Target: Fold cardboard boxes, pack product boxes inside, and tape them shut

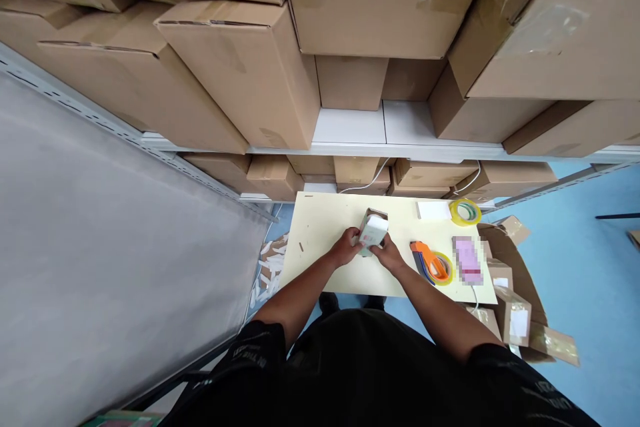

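Observation:
Over the middle of a pale yellow table (325, 213) I hold a small white printed box (373, 232). Behind its upper end shows the brown inside of an open cardboard carton (379, 213); whether the white box sits partly in it I cannot tell. My left hand (346, 247) grips the left side of the white box, thumb on its front. On the lower right side, my right hand (387, 255) is closed around it as well. The fingers behind the box are hidden.
To the right lie an orange tape dispenser (429, 260), a tape roll (466, 212), a white box (433, 211) and a blurred pink object (468, 260). Cardboard boxes (240, 73) fill the shelves (350, 130) ahead. An open carton of parcels (515, 313) stands right; paper scraps (273, 260) lie left.

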Action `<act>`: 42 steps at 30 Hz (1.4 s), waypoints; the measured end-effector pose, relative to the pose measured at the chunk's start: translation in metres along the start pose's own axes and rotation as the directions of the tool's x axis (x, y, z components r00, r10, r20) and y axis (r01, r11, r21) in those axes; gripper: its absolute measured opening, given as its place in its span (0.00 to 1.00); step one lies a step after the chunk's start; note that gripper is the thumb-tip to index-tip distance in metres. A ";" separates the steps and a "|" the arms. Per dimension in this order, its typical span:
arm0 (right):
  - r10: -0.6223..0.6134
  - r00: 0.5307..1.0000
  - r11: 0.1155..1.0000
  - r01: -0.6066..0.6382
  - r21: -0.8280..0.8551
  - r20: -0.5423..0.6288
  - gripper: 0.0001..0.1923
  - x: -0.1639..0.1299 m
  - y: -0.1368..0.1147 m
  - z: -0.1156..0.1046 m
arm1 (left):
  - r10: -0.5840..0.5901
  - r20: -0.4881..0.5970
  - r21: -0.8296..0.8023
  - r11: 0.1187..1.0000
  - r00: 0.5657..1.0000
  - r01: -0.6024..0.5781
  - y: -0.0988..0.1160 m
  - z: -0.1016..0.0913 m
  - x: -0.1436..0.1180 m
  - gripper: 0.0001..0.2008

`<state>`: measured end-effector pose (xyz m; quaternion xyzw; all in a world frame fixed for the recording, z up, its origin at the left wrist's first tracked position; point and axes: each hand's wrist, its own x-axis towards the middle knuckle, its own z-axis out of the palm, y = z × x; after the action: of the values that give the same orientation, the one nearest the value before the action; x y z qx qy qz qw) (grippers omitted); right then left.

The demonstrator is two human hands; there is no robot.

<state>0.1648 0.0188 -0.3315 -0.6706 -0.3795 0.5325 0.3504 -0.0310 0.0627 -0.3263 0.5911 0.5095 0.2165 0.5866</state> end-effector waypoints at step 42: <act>-0.229 0.973 0.964 0.223 -0.142 -0.022 0.25 -0.016 -0.075 0.036 | 0.341 -0.299 0.350 0.908 0.891 -0.230 0.088 -0.061 -0.029 0.05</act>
<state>0.1173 0.0422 -0.2651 -0.6555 -0.4828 0.4486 0.3687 -0.0642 0.0847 -0.2229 0.6949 0.5403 0.3226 0.3481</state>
